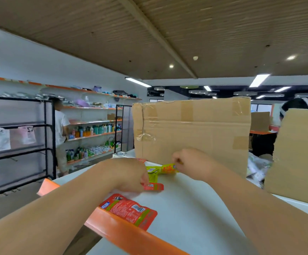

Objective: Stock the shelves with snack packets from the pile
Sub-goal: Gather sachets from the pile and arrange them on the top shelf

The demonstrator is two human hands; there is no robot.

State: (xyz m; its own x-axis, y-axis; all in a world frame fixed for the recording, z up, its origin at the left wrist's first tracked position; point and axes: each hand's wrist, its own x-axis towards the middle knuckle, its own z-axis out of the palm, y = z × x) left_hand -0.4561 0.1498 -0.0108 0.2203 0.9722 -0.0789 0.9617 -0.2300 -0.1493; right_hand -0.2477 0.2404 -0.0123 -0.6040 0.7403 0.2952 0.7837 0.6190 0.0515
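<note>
Nearest, beneath the left wrist, one red snack packet (pixel 129 211) lies flat at the orange edge of the white shelf (pixel 195 218). The left hand (pixel 129 174) curls round a smaller red packet (pixel 154 186). Just beyond it, the right hand (pixel 188 162) pinches a yellow-green packet (pixel 165 169), seemingly placing it. A cardboard box (pixel 191 129) stands behind both hands. Stocking looks barely begun.

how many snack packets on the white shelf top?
4 clear: large red packet at the front edge; small red packet held by the left hand; green packet behind it; yellow packet pinched by the right hand. A red sliver behind the left hand may be a fifth.
</note>
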